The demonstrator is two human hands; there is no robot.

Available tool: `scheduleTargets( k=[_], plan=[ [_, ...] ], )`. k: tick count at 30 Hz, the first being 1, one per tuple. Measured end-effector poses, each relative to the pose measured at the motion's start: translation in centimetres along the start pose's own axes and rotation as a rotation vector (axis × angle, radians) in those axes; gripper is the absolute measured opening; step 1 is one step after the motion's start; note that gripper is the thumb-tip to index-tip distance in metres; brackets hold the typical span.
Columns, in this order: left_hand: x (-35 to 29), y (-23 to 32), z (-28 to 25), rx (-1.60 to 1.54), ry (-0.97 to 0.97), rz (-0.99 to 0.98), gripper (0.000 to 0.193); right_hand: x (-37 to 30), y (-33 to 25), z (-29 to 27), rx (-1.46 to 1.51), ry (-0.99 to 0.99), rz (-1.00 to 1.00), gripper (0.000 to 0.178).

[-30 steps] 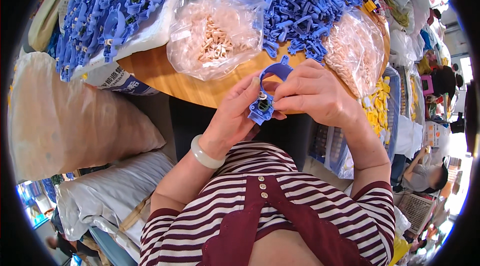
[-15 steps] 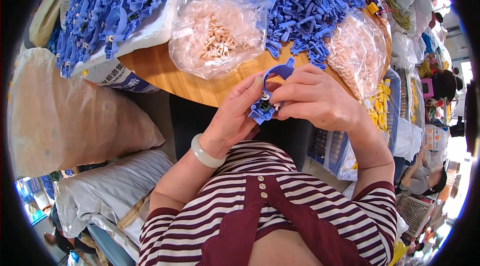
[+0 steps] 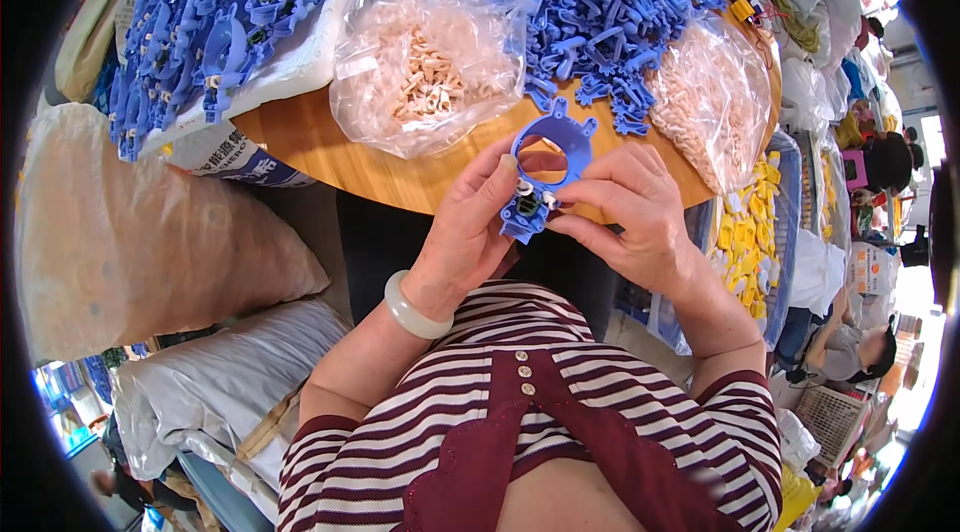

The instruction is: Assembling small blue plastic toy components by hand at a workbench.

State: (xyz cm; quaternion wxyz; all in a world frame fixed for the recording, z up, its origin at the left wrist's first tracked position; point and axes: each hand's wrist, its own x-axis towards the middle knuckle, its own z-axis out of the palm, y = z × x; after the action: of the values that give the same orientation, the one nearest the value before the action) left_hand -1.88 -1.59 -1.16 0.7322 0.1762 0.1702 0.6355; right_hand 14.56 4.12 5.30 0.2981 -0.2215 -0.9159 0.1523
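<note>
Left hand (image 3: 462,222) grips blue plastic part (image 3: 574,144) by its left side, thumb on top; part is mid-frame, ring end up, at the table's near edge. Two small white pieces (image 3: 525,188) and a dark green piece (image 3: 528,205) sit below the ring. Right hand (image 3: 640,207) at part's right edge, thumb and forefinger bent close to one white piece; can't tell if pinching. Wooden table (image 3: 300,140) upper centre: open clear bag (image 3: 470,117) of pale pieces, blue pile (image 3: 600,27) top centre, second bag (image 3: 710,102) upper right.
</note>
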Motion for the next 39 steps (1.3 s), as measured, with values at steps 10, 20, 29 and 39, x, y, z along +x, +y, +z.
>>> scheduleTargets(
  k=[10,20,29,39],
  plan=[
    [-0.3,-0.2,-0.2,0.063,-0.036,0.044,0.047,-0.3,-0.2,0.7,0.019,0.034,0.051,0.019],
    [-0.6,-0.3,-0.1,0.097,-0.037,0.085,0.06,-0.8,-1.0,0.7,-0.035,0.027,0.08,0.014],
    [-0.6,-0.5,-0.2,0.072,-0.071,0.093,0.068,-1.4,-1.1,1.1,0.248,0.054,0.363,0.009],
    [-0.5,-0.6,-0.2,0.07,-0.054,0.092,0.069,-1.6,-0.7,1.2,0.234,0.073,0.344,0.01]
  ],
)
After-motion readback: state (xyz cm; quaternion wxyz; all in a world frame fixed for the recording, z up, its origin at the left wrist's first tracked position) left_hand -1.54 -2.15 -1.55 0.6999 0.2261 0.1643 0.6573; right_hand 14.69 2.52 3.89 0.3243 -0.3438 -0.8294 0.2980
